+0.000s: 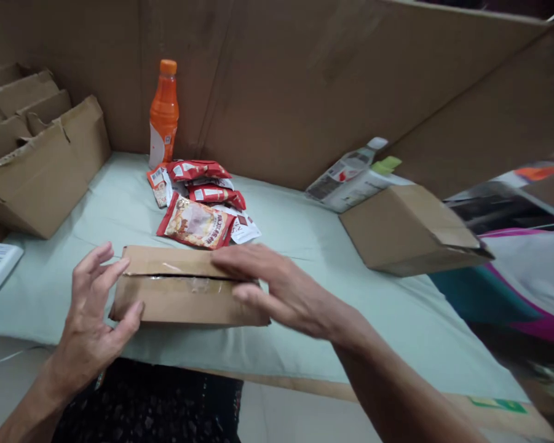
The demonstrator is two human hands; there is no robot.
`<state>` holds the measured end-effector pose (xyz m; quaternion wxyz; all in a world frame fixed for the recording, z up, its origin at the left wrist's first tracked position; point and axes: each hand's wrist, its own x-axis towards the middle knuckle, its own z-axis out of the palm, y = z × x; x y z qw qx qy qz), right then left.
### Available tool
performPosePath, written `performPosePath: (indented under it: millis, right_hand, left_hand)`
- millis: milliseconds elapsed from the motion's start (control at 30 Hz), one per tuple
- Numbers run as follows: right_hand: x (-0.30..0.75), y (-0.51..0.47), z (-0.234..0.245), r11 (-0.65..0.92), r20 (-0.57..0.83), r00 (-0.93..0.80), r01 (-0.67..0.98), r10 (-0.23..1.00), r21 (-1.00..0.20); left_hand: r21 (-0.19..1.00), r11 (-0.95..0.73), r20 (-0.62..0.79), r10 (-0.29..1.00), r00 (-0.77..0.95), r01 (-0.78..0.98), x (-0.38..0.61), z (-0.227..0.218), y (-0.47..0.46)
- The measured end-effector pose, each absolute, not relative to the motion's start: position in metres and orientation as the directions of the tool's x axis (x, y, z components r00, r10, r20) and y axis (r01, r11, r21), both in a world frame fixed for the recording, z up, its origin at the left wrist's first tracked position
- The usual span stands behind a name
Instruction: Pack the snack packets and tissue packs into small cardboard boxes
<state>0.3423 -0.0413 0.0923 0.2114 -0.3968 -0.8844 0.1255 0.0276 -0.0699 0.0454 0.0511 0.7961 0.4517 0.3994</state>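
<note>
A small cardboard box (179,303) lies near the front edge of the cloth-covered table, its two top flaps folded in with a narrow dark gap between them. Bits of clear tape (200,284) show along that gap. My left hand (92,307) is at the box's left end, fingers spread, thumb and fingertips at the corners. Across the right end of the top lies my right hand (281,289), fingers stretched out over the far flap and thumb over the near one. Just behind the box are several red snack packets (196,223).
An orange bottle (165,117) stands behind the packets. Divided cardboard boxes (50,166) fill the left. At right, a clear bottle (345,166) and a white bottle (357,191) lean behind another cardboard box (396,227). A tall cardboard wall (277,80) closes the back.
</note>
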Motion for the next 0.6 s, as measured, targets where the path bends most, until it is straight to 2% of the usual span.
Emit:
performPosePath:
  millis: [67, 200, 467, 600]
  right_hand:
    - [0.343, -0.05, 0.08, 0.69, 0.24, -0.653, 0.625, 0.718, -0.366]
    - [0.348, -0.061, 0.062, 0.728, 0.25, -0.684, 0.632, 0.685, -0.264]
    - [0.348, -0.056, 0.062, 0.76, 0.141, -0.748, 0.63, 0.649, -0.16]
    - [0.344, -0.045, 0.069, 0.765, 0.099, -0.761, 0.622, 0.641, -0.166]
  left_hand:
    - [0.403, -0.627, 0.578, 0.739, 0.345, 0.667, 0.028, 0.043, -0.069]
    - [0.419, -0.712, 0.491, 0.7, 0.519, 0.563, 0.024, 0.038, -0.061]
    - [0.423, -0.723, 0.529, 0.686, 0.499, 0.546, 0.023, 0.032, -0.054]
    - [0.413, -0.733, 0.533, 0.676, 0.509, 0.541, 0.02, 0.034, -0.05]
